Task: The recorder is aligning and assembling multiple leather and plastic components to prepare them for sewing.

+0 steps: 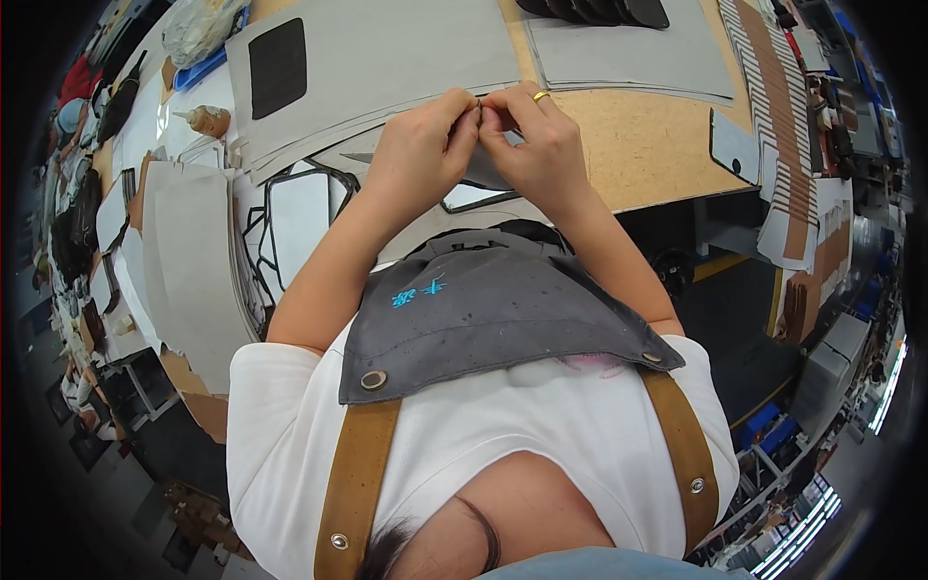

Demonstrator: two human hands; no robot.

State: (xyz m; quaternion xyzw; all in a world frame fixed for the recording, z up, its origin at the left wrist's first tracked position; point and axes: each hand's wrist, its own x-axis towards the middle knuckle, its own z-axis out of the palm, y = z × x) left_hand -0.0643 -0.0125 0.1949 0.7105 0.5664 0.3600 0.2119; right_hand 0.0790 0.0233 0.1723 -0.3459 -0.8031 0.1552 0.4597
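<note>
One apron (503, 304), two straps (364, 464), two studs (373, 380) on its corners. Just past the apron: two hands, so left hand (420, 150) plus right hand (543, 150), one ring (540, 95), looks like one small dark bit (480, 102). Way beyond the apron's left side, one bottle (210, 120), one plastic bag (198, 37), one lone black panel (278, 68). Far beyond its right half, at least four fanned panels (619, 12), can't count exactly tbh.

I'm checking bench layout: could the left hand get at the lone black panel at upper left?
Probably yes: the lone black panel lies uncovered, with only flat grey sheet between it and the left hand, though it seems busy.
</note>
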